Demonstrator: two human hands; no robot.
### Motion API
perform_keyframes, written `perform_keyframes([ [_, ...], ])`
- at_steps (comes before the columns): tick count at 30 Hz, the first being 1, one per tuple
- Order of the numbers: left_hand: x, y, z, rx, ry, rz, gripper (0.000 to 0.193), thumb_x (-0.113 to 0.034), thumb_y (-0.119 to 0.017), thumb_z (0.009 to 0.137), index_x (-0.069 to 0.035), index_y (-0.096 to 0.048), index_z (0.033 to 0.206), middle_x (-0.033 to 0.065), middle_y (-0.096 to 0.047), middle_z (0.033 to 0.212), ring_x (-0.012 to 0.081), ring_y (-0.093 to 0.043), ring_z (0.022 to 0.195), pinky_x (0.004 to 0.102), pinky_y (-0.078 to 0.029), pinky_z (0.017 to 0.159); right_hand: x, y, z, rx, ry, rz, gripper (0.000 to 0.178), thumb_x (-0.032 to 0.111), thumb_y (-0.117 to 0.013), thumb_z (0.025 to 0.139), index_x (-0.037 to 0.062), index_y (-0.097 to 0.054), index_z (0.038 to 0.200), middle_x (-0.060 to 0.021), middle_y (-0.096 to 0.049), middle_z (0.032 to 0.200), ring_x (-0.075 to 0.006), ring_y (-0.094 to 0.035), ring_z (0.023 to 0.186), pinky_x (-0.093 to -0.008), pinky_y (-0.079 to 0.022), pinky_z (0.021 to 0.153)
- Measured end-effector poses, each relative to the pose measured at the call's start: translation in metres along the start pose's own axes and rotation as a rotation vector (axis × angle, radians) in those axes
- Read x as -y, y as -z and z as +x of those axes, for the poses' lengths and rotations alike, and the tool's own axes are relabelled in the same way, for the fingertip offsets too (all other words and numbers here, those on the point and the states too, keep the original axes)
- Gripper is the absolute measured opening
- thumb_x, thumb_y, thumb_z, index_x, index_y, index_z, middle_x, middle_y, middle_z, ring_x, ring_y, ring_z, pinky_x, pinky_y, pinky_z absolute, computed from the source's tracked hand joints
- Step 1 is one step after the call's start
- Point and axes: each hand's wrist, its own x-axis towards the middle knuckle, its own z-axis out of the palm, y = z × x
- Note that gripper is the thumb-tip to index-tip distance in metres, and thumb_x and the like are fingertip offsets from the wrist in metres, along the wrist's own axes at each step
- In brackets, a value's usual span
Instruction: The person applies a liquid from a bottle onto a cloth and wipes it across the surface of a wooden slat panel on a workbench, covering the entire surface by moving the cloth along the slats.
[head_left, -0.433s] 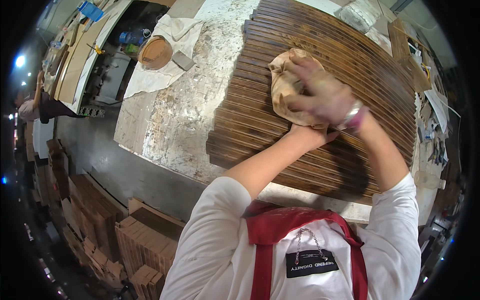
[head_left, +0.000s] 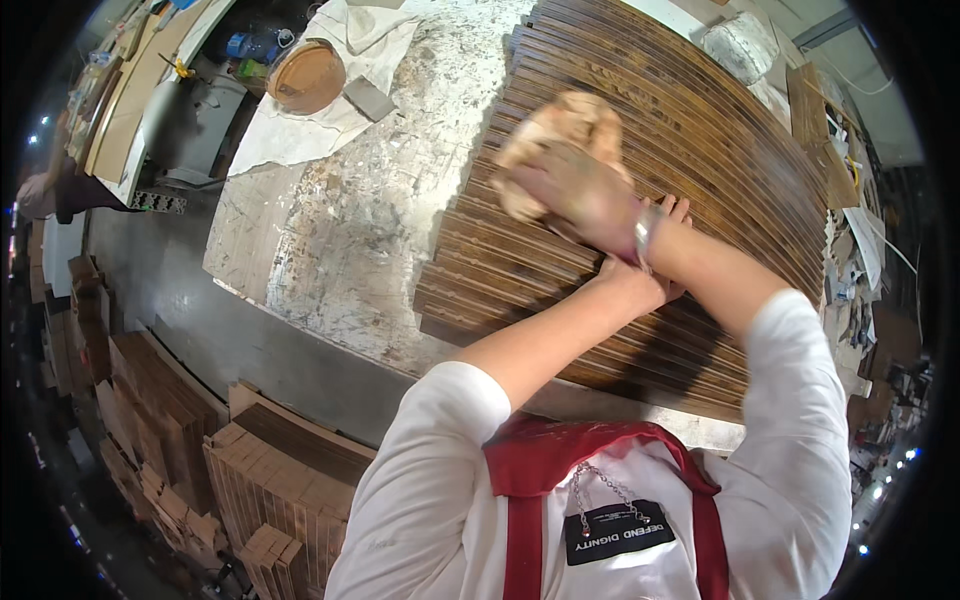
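Observation:
Dark brown wooden strips (head_left: 740,170) lie side by side on the worktable. My right hand (head_left: 585,195), blurred by motion, presses a crumpled tan cloth (head_left: 575,115) against their upper face, left of the middle. Under the right wrist, my left hand (head_left: 635,288) rests on the strips nearer to me. Its fingertips show past the right forearm, stretched out and apart, while the middle of that hand is hidden. A bracelet (head_left: 645,230) circles the right wrist.
On the paint-stained worktable (head_left: 320,240), a round tub of brown liquid (head_left: 307,78) and a grey block (head_left: 370,98) sit on a white cloth (head_left: 275,135). Stacked boards (head_left: 290,475) stand at lower left. A plastic-wrapped bundle (head_left: 740,48) lies far right. Another person (head_left: 65,190) is at far left.
My right hand has swept the cloth to the left across the strips, and its forearm now crosses over my left hand. The left hand stays on the strips. The whole view has shifted slightly.

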Motion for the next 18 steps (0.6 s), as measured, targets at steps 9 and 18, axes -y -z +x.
perform_keyframes([
  [9,-0.014,0.019,0.011,0.167,-0.075,1.492,0.065,-0.040,-0.034,0.099,0.004,-0.025,0.146,0.0251,-0.021,0.155,0.0382,-0.023,0.143,0.0500,-0.017,0.118,0.003,0.006,0.017,0.103,-0.157,-0.037,0.049,0.000,-0.069,0.070,0.0070,-0.058,0.118,-0.0097,-0.060,0.094,-0.0289,-0.061,0.090,-0.0382,-0.051,0.077],
  [18,-0.007,0.006,0.009,-0.008,-0.086,0.677,0.064,-0.037,-0.038,0.096,0.009,-0.034,0.141,0.0295,-0.027,0.151,0.0429,-0.025,0.141,0.0573,-0.016,0.115,0.016,0.020,0.069,0.019,-0.286,0.119,0.026,0.002,-0.060,0.083,0.0086,-0.058,0.108,-0.0117,-0.060,0.104,-0.0269,-0.061,0.084,-0.0398,-0.051,0.082],
])
